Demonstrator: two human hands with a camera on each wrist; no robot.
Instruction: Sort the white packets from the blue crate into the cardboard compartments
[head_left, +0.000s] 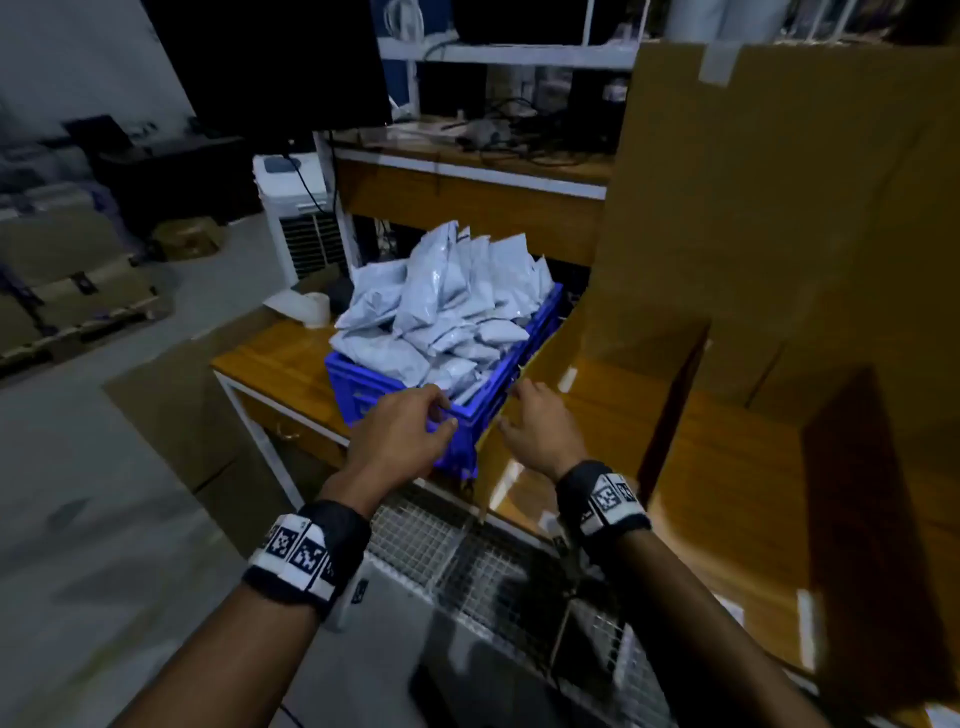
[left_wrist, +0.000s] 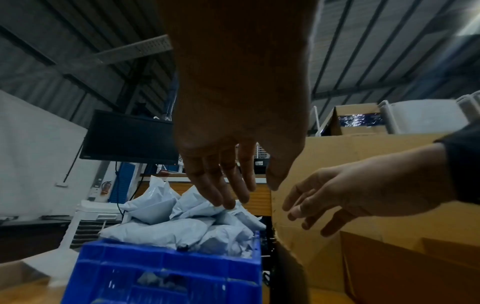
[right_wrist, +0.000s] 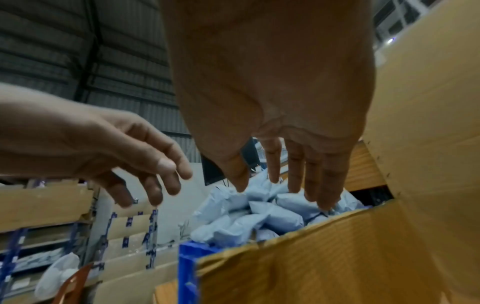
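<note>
A blue crate (head_left: 363, 382) heaped with white packets (head_left: 447, 301) sits on a wooden table. My left hand (head_left: 410, 431) hovers over the crate's near corner with loosely bent fingers and holds nothing; in the left wrist view the left hand (left_wrist: 233, 185) hangs above the packets (left_wrist: 166, 230). My right hand (head_left: 535, 421) reaches over the cardboard wall beside the crate, fingers straight and empty; in the right wrist view the right hand (right_wrist: 285, 181) points at the packets (right_wrist: 267, 209). Cardboard compartments (head_left: 717, 441) stand to the right of the crate.
Tall cardboard walls (head_left: 779, 208) rise at the right. A white air cooler (head_left: 301, 218) and a dark monitor (head_left: 280, 67) stand behind the table (head_left: 270, 358). A wire mesh cage (head_left: 467, 561) lies below my arms. Stacked boxes (head_left: 67, 280) sit on the floor at left.
</note>
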